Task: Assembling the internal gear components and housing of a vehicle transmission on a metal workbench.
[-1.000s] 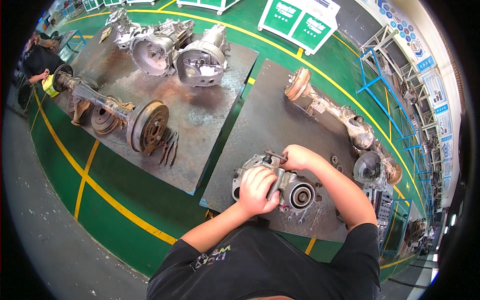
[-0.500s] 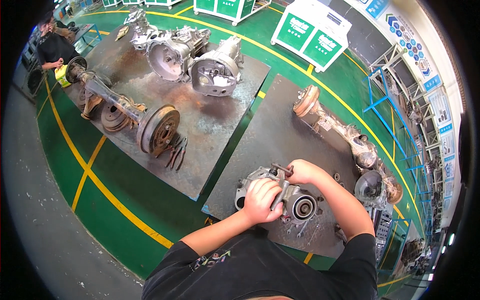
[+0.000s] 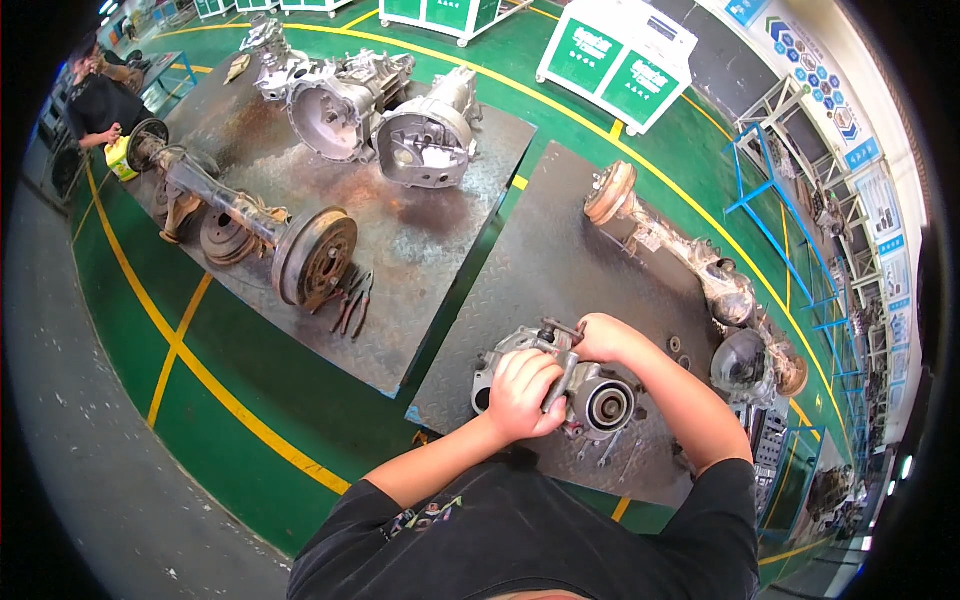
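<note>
A grey metal gearbox-like housing [image 3: 520,345] with a round bearing opening [image 3: 609,407] lies on the steel plate in front of me. My left hand [image 3: 527,393] is closed round a short grey metal bar [image 3: 563,382] over the housing. Past it, my right hand [image 3: 600,338] has its fingers closed on a dark brown metal rod [image 3: 565,329] at the housing's far side. The rod's far end sits near a dark knob-like part. How the bar and rod join the housing is hidden by my hands.
Wrenches [image 3: 606,450] and small rings [image 3: 675,344] lie near the housing. A rusty axle [image 3: 690,265] runs along the plate's right side. On the left plate [image 3: 430,240] stand another axle [image 3: 235,205], pliers [image 3: 356,305] and gearbox housings [image 3: 425,145]. A person [image 3: 100,105] is at far left.
My right hand and the brown rod have shifted slightly. My left hand stays closed on the grey bar. The whole view has moved a little.
</note>
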The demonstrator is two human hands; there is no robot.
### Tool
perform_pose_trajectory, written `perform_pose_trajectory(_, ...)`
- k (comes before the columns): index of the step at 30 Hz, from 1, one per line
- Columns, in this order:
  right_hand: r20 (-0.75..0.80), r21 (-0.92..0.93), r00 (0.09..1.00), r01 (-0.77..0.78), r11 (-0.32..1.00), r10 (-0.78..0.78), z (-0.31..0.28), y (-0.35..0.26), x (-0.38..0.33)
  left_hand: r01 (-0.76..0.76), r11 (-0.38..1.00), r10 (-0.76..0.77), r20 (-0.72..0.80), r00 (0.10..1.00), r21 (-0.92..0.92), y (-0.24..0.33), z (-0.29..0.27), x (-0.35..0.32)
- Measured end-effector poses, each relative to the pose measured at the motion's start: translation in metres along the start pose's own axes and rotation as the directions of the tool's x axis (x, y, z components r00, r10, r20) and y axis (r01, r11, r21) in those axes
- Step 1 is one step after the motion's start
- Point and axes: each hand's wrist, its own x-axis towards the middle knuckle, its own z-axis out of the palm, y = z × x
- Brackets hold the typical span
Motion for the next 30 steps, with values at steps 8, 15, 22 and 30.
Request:
perform_pose_trajectory(8, 0.054, 0.045, 0.998, -0.026, 0.999, 0.024, 0.006, 0.002, -0.001, -0.003, 1.0, 0.003, 0.004, 1.0, -0.004, 0.005, -0.002, -0.005)
perform_pose_trajectory(15, 0.063, -0.145, 0.928, 0.373, 0.917, -0.367, 0.003, 0.026, 0.003, -0.001, 1.0, -0.001, 0.064, 0.998, 0.03, 0.004, 0.0, -0.004)
perform_pose_trajectory(22, -0.722, 0.641, 0.587, 0.368, 0.674, 0.366, 0.037, 0.242, -0.073, 0.049, 0.998, -0.051, 0.078, 0.996, 0.038, 0.001, 0.011, -0.009)
perform_pose_trajectory(30, -0.131, 0.646, 0.675, -0.498, 0.579, 0.726, 0.353, 0.288, -0.038, 0.153, 0.982, -0.153, -0.009, 0.988, 0.11, -0.01, 0.006, -0.031)
